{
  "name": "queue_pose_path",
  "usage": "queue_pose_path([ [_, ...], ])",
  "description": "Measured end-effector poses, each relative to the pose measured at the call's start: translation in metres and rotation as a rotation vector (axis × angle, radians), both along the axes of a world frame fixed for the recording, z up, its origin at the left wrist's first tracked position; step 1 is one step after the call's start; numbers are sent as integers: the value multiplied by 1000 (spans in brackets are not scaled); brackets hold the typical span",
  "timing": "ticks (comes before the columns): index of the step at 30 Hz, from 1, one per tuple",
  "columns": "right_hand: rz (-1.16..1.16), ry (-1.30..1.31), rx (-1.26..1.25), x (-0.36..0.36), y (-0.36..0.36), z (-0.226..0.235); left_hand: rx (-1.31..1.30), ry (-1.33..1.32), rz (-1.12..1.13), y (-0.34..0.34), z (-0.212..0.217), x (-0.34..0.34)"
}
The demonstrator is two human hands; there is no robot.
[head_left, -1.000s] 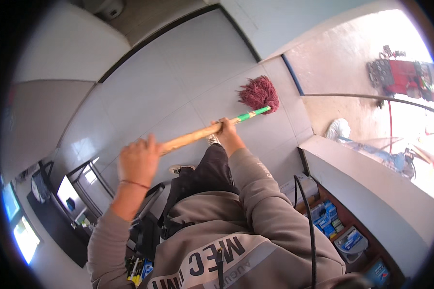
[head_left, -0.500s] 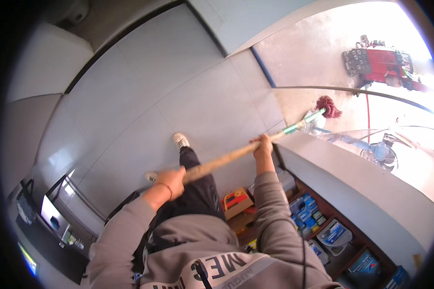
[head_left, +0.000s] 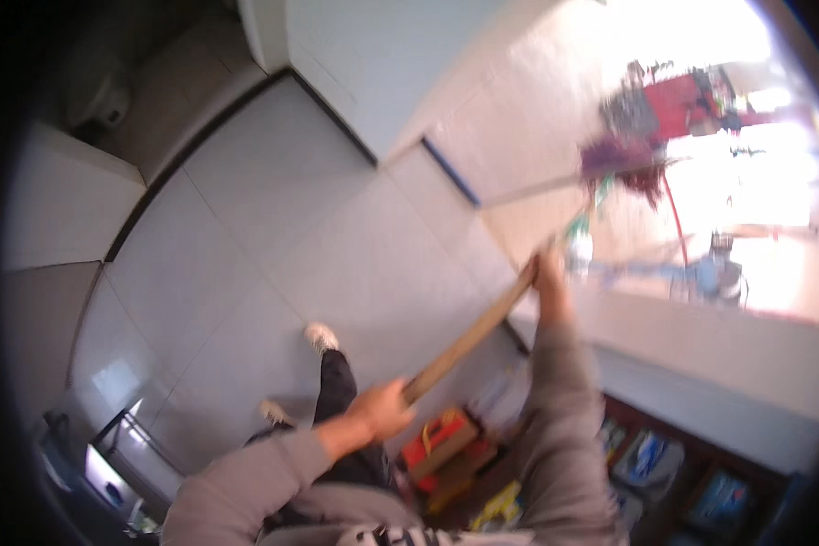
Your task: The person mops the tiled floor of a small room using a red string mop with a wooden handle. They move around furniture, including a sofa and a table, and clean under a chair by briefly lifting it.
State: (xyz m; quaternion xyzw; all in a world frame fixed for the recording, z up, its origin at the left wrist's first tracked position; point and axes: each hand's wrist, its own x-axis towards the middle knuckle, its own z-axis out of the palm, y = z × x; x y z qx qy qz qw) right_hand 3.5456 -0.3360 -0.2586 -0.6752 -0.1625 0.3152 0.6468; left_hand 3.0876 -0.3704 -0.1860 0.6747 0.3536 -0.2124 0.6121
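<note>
I hold a mop with both hands. My left hand (head_left: 379,411) grips the low end of its wooden handle (head_left: 469,335). My right hand (head_left: 546,270) grips the handle higher up, where the wood meets a green section (head_left: 584,217). The dark red mop head (head_left: 623,164) is blurred, raised up and to the right above the bright area beyond the counter. My legs in dark trousers and a white shoe (head_left: 321,338) stand on the grey tiled floor (head_left: 246,237).
A long grey counter (head_left: 701,364) runs at right with shelves of packaged goods (head_left: 646,455) beneath. An orange box (head_left: 437,441) lies near my feet. A red machine (head_left: 678,100) stands outside in bright light. Glass cabinets (head_left: 109,455) sit at lower left.
The mop head has swung from the floor tiles up and to the right, over the counter. My body and view have turned the same way.
</note>
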Motion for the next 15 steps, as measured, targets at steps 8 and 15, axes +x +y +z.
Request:
queue_pose_path([
  [8, 142, 61, -478, -87, -58, -33, -251, 50, 64, -65, 24, -68],
  [15, -294, 679, -383, -250, -66, -82, 195, 232, 124, 18, -20, -226],
])
